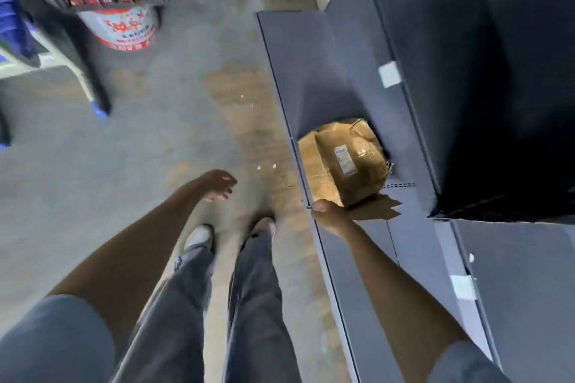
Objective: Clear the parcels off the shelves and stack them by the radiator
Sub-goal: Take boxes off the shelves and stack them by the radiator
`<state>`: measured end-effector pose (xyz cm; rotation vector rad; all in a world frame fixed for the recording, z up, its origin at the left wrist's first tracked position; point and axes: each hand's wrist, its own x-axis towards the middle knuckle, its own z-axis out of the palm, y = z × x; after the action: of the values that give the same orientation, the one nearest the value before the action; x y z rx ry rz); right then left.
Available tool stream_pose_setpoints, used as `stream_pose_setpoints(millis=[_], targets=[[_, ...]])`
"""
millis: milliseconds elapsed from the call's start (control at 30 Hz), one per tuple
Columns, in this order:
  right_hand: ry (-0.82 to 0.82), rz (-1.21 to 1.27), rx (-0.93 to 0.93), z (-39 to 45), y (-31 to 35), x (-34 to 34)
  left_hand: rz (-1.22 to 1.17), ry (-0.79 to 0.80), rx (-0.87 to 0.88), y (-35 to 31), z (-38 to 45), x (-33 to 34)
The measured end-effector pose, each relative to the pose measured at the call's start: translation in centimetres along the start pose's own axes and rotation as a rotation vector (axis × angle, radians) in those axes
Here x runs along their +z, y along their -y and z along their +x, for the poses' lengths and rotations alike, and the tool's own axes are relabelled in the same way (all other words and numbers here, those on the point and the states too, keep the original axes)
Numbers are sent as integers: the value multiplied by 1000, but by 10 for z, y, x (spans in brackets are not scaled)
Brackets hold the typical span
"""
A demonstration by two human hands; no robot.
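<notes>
The person wears a short-sleeved top in a muted blue-grey; the left sleeve [53,339] ends above the elbow, as does the right sleeve [463,364], leaving both forearms bare. The trousers [258,305] are dark grey, loose and long, with creases running down each leg and hems falling over the shoes. The shoes [199,236] are light grey or off-white with rounded toes. The left hand [217,185] has pink-painted nails. The right hand [326,211] shows no rings or watch.
</notes>
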<state>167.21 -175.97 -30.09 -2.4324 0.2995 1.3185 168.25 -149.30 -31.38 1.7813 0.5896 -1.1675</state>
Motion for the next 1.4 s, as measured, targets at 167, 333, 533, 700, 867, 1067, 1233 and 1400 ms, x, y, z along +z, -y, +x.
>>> stream_pose_setpoints(millis=[167,333,533,700,867,1067,1233,1400], targets=[[-95,119,102,153,-40,17,-278,-84,-145,46,116,8],[-363,61,124,269,-102,25,-340,-100,-261,91,207,59],[-448,-230,75,325,-144,31,-37,53,-226,115,255,120],[-529,-167,123,300,-113,29,214,99,-154,104,237,115],[-427,-198,-58,220,-52,20,628,-185,251,47,173,70],[-103,-355,-244,82,20,1,1020,-334,649,-52,57,31],[-78,-155,-40,-57,26,-20,1328,78,522,-100,-53,46],[-227,122,198,-192,-27,8,1368,258,620,-120,-135,99]])
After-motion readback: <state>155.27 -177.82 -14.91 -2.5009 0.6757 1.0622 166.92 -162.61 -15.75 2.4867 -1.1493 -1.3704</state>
